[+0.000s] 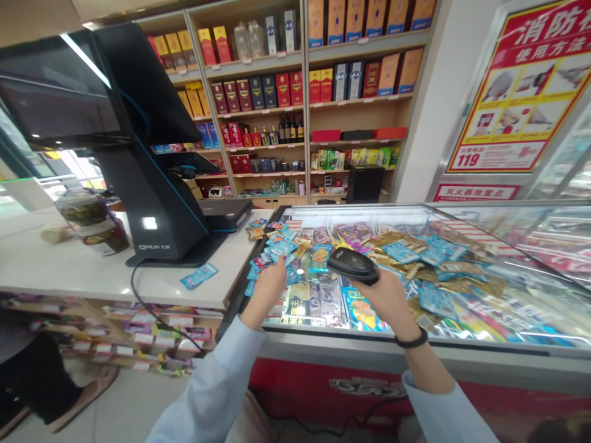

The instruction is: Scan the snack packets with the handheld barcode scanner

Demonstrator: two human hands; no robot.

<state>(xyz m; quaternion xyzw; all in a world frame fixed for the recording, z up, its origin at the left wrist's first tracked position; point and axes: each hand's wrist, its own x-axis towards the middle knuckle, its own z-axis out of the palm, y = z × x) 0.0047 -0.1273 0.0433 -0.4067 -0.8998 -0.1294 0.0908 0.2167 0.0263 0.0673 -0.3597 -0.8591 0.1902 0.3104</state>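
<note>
My right hand (pixel 385 298) is wrapped round a black handheld barcode scanner (pixel 353 264), held above the glass top of a chest freezer. My left hand (pixel 270 284) is closed at the edge of a pile of small blue snack packets (pixel 281 245) at the freezer's left end. It pinches a blue packet there, though its fingertips are partly hidden. More blue packets (pixel 436 249) lie mixed with gold-brown packets (pixel 397 241) on the glass to the right. A single blue packet (pixel 198 277) rests on the white counter.
On the white counter (pixel 41 271) stand a black checkout terminal (pixel 161 203) and a large jar (pixel 95 221). A black cable (pixel 152 311) hangs down the counter's front. Behind are shelves of boxed bottles (pixel 258 92). At the lower left stands another person (pixel 41 375).
</note>
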